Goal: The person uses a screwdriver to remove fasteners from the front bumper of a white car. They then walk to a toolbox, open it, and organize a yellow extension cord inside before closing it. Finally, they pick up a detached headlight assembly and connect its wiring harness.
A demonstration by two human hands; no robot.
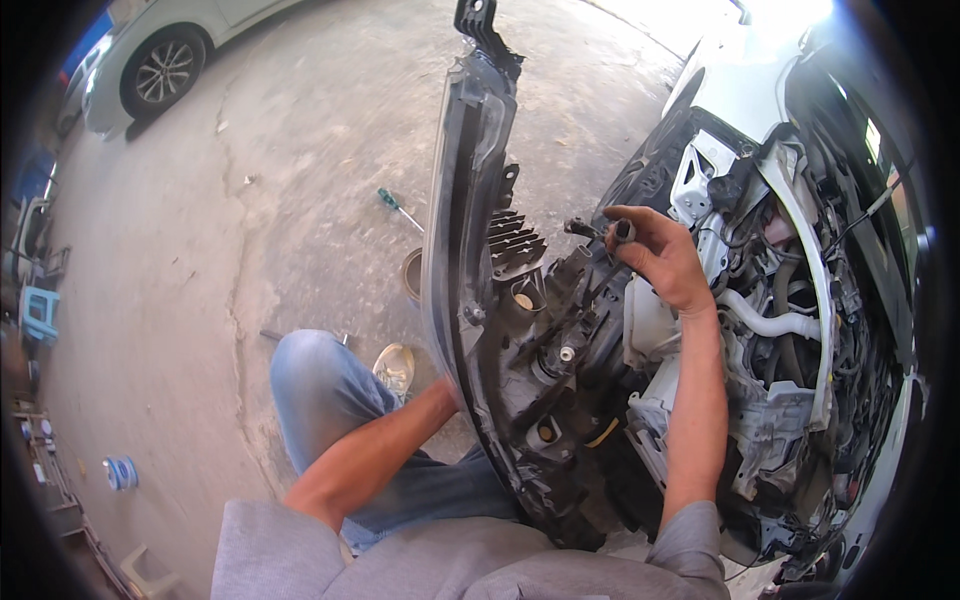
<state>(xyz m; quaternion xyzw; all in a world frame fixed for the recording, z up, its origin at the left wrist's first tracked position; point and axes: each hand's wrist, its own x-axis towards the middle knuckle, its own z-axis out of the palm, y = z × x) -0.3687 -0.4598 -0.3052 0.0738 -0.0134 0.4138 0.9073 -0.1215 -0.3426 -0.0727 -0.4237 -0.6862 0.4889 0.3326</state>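
Observation:
A large car headlight (462,200) stands on edge before me, its clear lens side facing left and its black back facing right. My left hand (450,397) reaches to the lens side; its fingers are hidden behind the headlight. My right hand (662,258) is above the gap between the headlight and the car, closed with thumb and fingers on a dark wiring connector (625,231). Another small black plug (580,228) is just left of these fingers. On the headlight's back are a finned heat sink (515,245) and a white-tipped fitting (567,354).
The opened car front (790,300) with exposed pipes and wiring fills the right. A screwdriver (400,207), a tape roll (413,275) and a clear round cover (394,368) lie on the concrete floor. A blue-and-white can (121,473) stands lower left; another car (165,75) is parked upper left.

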